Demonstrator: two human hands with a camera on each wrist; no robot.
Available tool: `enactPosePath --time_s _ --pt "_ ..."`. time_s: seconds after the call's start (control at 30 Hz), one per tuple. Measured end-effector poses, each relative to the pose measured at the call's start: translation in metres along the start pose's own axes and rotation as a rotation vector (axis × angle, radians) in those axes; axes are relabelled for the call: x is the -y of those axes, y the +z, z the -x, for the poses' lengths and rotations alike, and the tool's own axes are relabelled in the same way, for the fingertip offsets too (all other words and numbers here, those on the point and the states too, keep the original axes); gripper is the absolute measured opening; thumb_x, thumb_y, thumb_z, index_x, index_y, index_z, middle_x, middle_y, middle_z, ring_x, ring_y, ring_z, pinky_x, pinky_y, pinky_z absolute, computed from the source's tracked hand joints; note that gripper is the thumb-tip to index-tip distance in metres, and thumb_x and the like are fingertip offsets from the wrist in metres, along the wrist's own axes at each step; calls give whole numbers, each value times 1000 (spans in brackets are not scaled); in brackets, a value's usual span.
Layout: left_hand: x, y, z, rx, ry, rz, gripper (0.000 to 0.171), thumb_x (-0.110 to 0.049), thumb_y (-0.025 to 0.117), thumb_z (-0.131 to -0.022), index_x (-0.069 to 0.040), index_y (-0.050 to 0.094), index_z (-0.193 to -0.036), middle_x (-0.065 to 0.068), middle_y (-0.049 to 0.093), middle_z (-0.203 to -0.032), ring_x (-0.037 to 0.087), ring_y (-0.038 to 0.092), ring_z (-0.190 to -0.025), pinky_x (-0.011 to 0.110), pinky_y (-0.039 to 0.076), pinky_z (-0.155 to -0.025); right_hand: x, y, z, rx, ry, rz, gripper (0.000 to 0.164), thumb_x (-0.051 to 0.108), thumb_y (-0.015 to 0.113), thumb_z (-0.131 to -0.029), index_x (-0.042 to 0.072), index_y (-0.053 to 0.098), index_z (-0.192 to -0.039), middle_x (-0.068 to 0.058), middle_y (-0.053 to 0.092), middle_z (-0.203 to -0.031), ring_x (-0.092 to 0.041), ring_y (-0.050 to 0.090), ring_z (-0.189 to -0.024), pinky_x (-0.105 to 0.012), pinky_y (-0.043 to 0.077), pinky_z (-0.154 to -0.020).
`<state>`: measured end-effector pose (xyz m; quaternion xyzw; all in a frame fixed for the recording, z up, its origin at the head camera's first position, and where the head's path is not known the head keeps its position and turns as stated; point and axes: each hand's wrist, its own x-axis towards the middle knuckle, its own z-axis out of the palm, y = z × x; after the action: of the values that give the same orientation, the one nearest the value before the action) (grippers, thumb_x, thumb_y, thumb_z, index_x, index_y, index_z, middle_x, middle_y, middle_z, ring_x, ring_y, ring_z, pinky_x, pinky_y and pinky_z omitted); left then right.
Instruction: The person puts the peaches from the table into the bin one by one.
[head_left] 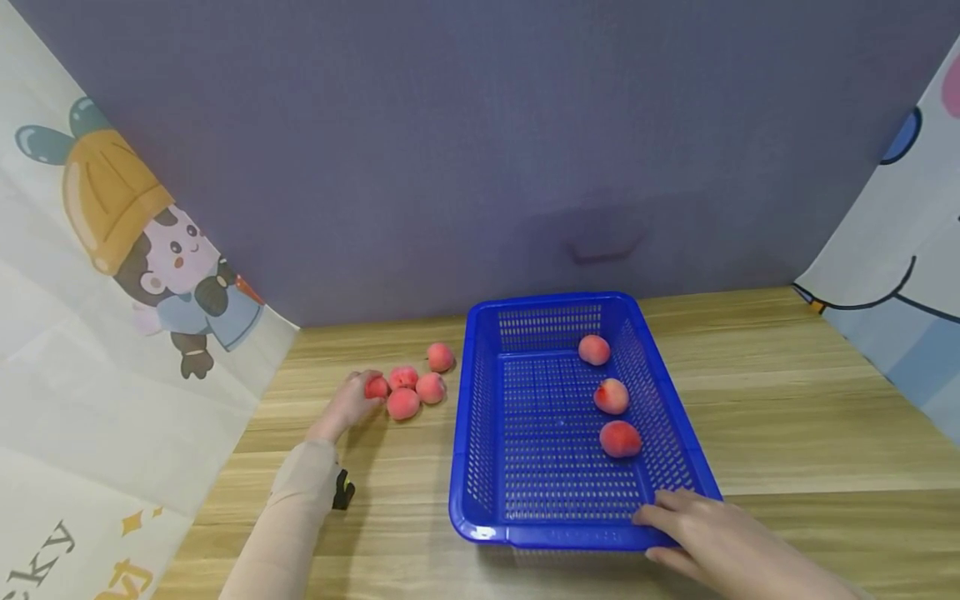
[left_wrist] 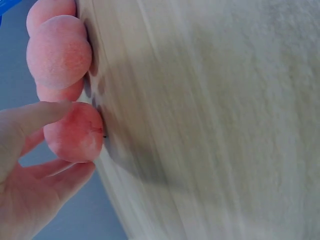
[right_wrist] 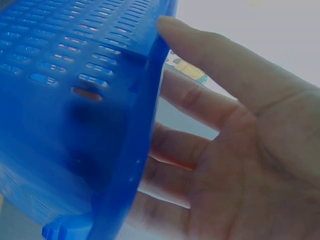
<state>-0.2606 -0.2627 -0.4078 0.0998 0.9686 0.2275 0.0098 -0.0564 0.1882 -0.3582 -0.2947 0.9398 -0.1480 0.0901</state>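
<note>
My left hand [head_left: 354, 402] holds a reddish peach [left_wrist: 75, 134] between thumb and fingers, low over the wooden tabletop at the left. Just right of it, several more peaches [head_left: 403, 404] lie in a tight cluster. A blue plastic basket [head_left: 462, 450] with slotted walls stands in the middle. Inside, along its right side, three peaches lie in a row: a far one [head_left: 594, 350], a middle one [head_left: 611, 396] and a near one [head_left: 620, 439]. At the basket's near right corner my right hand [head_left: 697, 529] grips the rim, fingers over it and thumb against the outside.
A plain grey-blue panel [head_left: 420, 167] rises behind the wooden table [head_left: 765, 400]. White sheets with cartoon prints stand at the left [head_left: 75, 333] and right. A small black-and-yellow item [head_left: 343, 490] shows beside the left wrist.
</note>
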Motion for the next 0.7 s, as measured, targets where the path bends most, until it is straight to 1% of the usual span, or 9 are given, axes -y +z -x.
enactPosePath --time_s 0.27,0.47,0.57,0.7 --pt "3 5 -3 -27 9 -3 45 -1 62 -75 8 48 -117 29 50 -104 39 51 -96 48 41 -84 0 1 1 -13 -13 10 35 40 56 -82 12 62 -101 -10 62 -99 -34 58 -89 -49 47 -70" --pt "4 5 -4 -39 12 -1 44 -1 62 -75 8 49 -116 28 51 -103 38 51 -95 48 42 -82 0 0 0 -10 -7 8 35 40 57 -81 12 63 -101 -10 62 -99 -34 58 -90 -49 47 -70" --pt "4 4 -4 -40 5 9 44 -2 63 -75 8 49 -116 28 51 -104 38 51 -96 48 42 -82 0 0 0 -3 -3 5 35 40 57 -81 12 62 -101 -10 62 -99 -34 58 -90 -49 47 -70" --pt "6 2 -3 -40 -24 19 45 -4 64 -76 8 49 -116 29 50 -106 37 51 -94 47 43 -80 1 -1 0 6 0 1 36 41 56 -81 12 62 -101 -10 62 -99 -33 58 -90 -49 47 -70"
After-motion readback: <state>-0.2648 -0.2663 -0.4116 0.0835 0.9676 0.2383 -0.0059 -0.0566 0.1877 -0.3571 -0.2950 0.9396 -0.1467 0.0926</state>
